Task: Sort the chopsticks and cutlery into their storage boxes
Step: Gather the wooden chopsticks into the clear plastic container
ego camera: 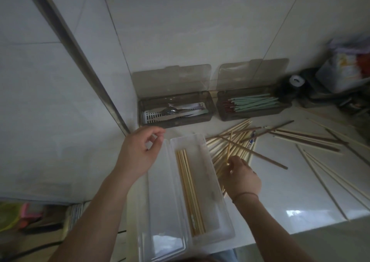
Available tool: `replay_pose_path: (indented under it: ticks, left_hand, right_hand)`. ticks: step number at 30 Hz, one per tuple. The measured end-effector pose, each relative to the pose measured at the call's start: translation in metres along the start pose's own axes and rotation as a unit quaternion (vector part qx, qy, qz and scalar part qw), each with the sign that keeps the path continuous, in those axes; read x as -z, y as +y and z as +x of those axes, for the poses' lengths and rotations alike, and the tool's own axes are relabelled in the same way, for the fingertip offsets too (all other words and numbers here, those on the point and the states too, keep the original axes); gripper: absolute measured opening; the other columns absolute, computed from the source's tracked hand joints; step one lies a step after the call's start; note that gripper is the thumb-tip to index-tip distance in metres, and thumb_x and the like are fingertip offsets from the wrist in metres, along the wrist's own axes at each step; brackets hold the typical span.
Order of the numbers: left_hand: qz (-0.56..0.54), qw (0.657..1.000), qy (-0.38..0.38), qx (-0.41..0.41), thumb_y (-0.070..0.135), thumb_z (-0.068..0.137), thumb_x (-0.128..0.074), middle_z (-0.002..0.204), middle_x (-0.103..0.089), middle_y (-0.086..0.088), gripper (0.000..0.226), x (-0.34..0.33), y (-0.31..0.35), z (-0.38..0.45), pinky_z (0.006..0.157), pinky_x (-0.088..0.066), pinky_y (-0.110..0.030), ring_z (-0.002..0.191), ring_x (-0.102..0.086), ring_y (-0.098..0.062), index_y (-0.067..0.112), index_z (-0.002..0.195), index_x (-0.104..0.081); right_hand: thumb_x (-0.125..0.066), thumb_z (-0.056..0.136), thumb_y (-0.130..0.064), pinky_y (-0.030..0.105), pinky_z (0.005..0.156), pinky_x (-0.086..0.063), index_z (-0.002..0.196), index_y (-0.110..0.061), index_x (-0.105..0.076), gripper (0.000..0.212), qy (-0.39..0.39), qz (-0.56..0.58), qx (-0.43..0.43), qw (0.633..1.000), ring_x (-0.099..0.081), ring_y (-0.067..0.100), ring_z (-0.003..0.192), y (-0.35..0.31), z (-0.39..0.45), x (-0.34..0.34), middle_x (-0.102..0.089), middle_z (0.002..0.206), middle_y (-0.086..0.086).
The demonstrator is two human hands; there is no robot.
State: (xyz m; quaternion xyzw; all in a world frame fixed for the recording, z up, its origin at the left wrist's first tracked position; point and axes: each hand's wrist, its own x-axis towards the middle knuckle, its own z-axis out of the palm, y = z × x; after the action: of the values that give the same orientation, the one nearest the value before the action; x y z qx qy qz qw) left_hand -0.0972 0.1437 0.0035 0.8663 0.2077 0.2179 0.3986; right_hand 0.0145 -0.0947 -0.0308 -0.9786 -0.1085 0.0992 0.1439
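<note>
A: Chopsticks (230, 143), the pale wooden ones, lie heaped on the table (290, 181) at centre right, touching the clear box (218, 183). Why there?

B: Probably so each pick is a short carry. The right hand (240, 176) has its grip pinched on a few sticks; the left hand (141, 150) hovers loosely curled, holding nothing.

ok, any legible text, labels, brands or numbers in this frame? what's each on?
None legible.
Blue marks on a chopstick wrapper in the loose pile: too blurred to read.
Colourful print on the bag at far right: too blurred to read.
The storage boxes show no print.
</note>
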Motion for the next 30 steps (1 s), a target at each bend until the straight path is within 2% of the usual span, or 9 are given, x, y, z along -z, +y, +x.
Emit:
replay_pose_path:
  ticks: [2, 4, 6, 10, 13, 17, 23, 26, 30]
  left_hand:
    - [-0.003, 1.000, -0.001, -0.001, 0.022, 0.091, -0.062, 0.099, -0.068, 0.015, 0.017, 0.000, 0.001, 0.000, 0.080, -0.055, -0.033, 0.089, -0.065, -0.007, 0.025, 0.105, -0.070]
    - [-0.001, 1.000, -0.001, 0.001, 0.019, 0.092, -0.063, 0.099, -0.068, 0.014, 0.016, 0.000, 0.001, 0.001, 0.079, -0.055, -0.034, 0.088, -0.065, -0.007, 0.025, 0.105, -0.070]
    - [0.002, 1.000, -0.002, 0.003, 0.016, 0.092, -0.063, 0.099, -0.068, 0.013, 0.017, 0.000, 0.001, 0.001, 0.078, -0.056, -0.036, 0.088, -0.065, -0.007, 0.025, 0.105, -0.069]
    - [0.003, 1.000, -0.005, 0.000, 0.017, 0.091, -0.063, 0.098, -0.069, 0.014, 0.016, 0.000, 0.001, 0.002, 0.078, -0.056, -0.036, 0.088, -0.065, -0.007, 0.025, 0.104, -0.069]
    - [0.005, 1.000, -0.007, 0.003, 0.016, 0.091, -0.063, 0.099, -0.068, 0.016, 0.018, 0.001, 0.002, 0.003, 0.080, -0.055, -0.031, 0.090, -0.064, -0.005, 0.026, 0.106, -0.069]
    - [0.001, 1.000, -0.003, 0.003, 0.014, 0.091, -0.064, 0.099, -0.069, 0.014, 0.018, 0.000, 0.000, 0.006, 0.081, -0.055, -0.030, 0.090, -0.065, -0.007, 0.024, 0.106, -0.070]
    - [-0.004, 1.000, -0.002, 0.003, 0.014, 0.091, -0.064, 0.098, -0.069, 0.014, 0.018, -0.003, 0.003, 0.008, 0.079, -0.053, -0.025, 0.089, -0.064, -0.007, 0.025, 0.104, -0.070]
    - [-0.003, 1.000, -0.002, -0.003, 0.012, 0.090, -0.064, 0.097, -0.069, 0.014, 0.019, -0.004, 0.003, 0.010, 0.079, -0.052, -0.023, 0.088, -0.064, -0.008, 0.023, 0.105, -0.070]
    - [-0.004, 1.000, 0.003, -0.005, 0.010, 0.090, -0.065, 0.097, -0.069, 0.014, 0.019, -0.004, 0.003, 0.011, 0.081, -0.050, -0.016, 0.089, -0.064, -0.006, 0.021, 0.104, -0.070]
  right_hand:
    - [-0.033, 0.095, -0.039, 0.023, 0.053, -0.033, 0.094, -0.027, -0.052, 0.023, -0.041, -0.080, 0.018, 0.996, -0.048, 0.019, 0.063, 0.005, 0.005, -0.008, -0.060, 0.082, -0.005]
    - [-0.026, 0.097, -0.044, 0.025, 0.053, -0.034, 0.093, -0.024, -0.054, 0.035, -0.068, -0.105, 0.014, 0.992, -0.048, 0.021, 0.063, 0.008, 0.009, -0.012, -0.053, 0.073, -0.005]
    - [-0.025, 0.097, -0.044, 0.026, 0.055, -0.035, 0.095, -0.024, -0.056, 0.037, -0.081, -0.118, 0.029, 0.989, -0.052, 0.022, 0.065, 0.008, 0.011, -0.013, -0.052, 0.072, -0.005]
    - [-0.030, 0.097, -0.039, 0.027, 0.058, -0.041, 0.097, -0.025, -0.056, 0.029, -0.117, -0.122, 0.048, 0.984, -0.062, 0.020, 0.074, 0.007, 0.011, -0.012, -0.063, 0.083, -0.004]
    - [-0.035, 0.095, -0.041, 0.025, 0.056, -0.044, 0.088, -0.027, -0.057, 0.027, -0.147, -0.106, 0.053, 0.982, -0.057, 0.012, 0.065, 0.013, 0.008, -0.004, -0.059, 0.076, -0.007]
    - [-0.040, 0.093, -0.042, 0.021, 0.053, -0.038, 0.073, -0.027, -0.050, 0.027, -0.186, -0.105, 0.098, 0.972, -0.054, 0.007, 0.063, 0.024, 0.000, 0.012, -0.057, 0.071, -0.009]
    - [-0.052, 0.093, -0.030, 0.015, 0.058, -0.035, 0.062, -0.032, -0.047, 0.031, -0.261, -0.017, 0.169, 0.950, -0.049, 0.003, 0.064, 0.041, 0.007, 0.047, -0.055, 0.070, -0.008]
    - [-0.057, 0.092, -0.025, 0.017, 0.061, -0.041, 0.062, -0.034, -0.053, 0.032, -0.253, 0.047, 0.197, 0.946, -0.052, 0.007, 0.063, 0.054, 0.007, 0.062, -0.056, 0.065, -0.008]
    - [-0.060, 0.091, -0.020, 0.015, 0.057, -0.042, 0.063, -0.024, -0.057, 0.028, -0.145, 0.179, 0.217, 0.949, -0.053, 0.012, 0.059, 0.039, -0.011, 0.074, -0.058, 0.066, -0.005]
